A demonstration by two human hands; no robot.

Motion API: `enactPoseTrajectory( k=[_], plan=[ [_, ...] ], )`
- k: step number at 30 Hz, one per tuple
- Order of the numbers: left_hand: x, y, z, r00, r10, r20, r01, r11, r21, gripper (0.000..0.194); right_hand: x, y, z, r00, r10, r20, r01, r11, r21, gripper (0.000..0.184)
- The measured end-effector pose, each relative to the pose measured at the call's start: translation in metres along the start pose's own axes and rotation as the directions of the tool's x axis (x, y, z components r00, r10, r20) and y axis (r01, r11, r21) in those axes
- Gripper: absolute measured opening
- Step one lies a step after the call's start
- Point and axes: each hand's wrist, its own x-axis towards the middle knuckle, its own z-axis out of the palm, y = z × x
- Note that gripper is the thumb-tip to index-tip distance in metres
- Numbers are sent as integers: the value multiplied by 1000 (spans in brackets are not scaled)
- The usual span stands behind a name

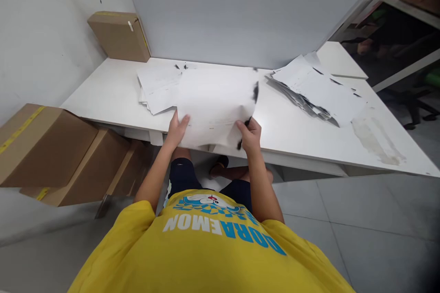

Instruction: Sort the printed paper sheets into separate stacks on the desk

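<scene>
A large white sheet of paper (pixel 216 100) with black smudges along its right side spans the space between my hands over the desk's front edge. My left hand (pixel 177 130) grips its near left corner, thumb on top. At the near right edge, beside a black mark, my right hand (pixel 250 135) pinches the same sheet. Behind and left of it lies a small stack of white papers (pixel 158 89), partly covered by the sheet. Farther right is a thicker, uneven pile of papers (pixel 309 87) with black-marked edges.
The white desk (pixel 271 132) runs against a grey partition (pixel 233 13). A cardboard box (pixel 118 36) stands at its back left corner. More cardboard boxes (pixel 48 146) are stacked left of the desk. A stained patch (pixel 378 142) marks the desk's right end.
</scene>
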Motion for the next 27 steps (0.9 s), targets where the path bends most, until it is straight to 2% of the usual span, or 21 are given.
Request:
enactPoseTrajectory(
  k=[2, 4, 7, 9, 16, 19, 21, 23, 25, 27],
  plan=[
    [15, 14, 10, 995, 97, -11, -97, 995, -7, 63, 0, -7, -5, 991, -91, -98, 84, 994, -70, 32],
    [28, 19, 18, 986, 165, 19, -165, 986, -4, 67, -2, -10, -9, 974, -129, -184, 110, 988, -111, 32],
    [42, 13, 25, 973, 200, 111, -198, 980, -29, 74, -7, -6, -14, 952, -119, -280, 100, 992, -80, 31],
    [46, 5, 29, 972, 192, 134, -187, 981, -48, 76, -10, 0, -16, 953, -86, -290, 76, 996, -47, 31],
    [37, -22, 48, 985, 172, 30, -171, 984, -41, 69, -17, 21, -15, 986, -12, -169, -4, 996, -93, 38],
    [35, -24, 53, 989, 144, 41, -141, 988, -54, 63, -16, 21, -20, 986, 26, -165, -39, 996, -78, 40],
    [38, -19, 55, 989, 133, 63, -130, 990, -48, 59, -21, 17, -31, 986, 46, -159, -57, 996, -64, 38],
    [43, -12, 56, 985, 124, 121, -120, 992, -34, 55, -35, 12, -45, 985, 111, -132, -119, 991, -53, 36],
    [49, -4, 60, 961, 110, 255, -114, 993, 1, 47, -59, 8, -57, 962, 269, -38, -270, 962, -31, 34],
    [54, 3, 67, 892, 102, 440, -144, 988, 63, 37, -88, 8, -60, 875, 467, 125, -471, 882, -1, 33]
  ],
)
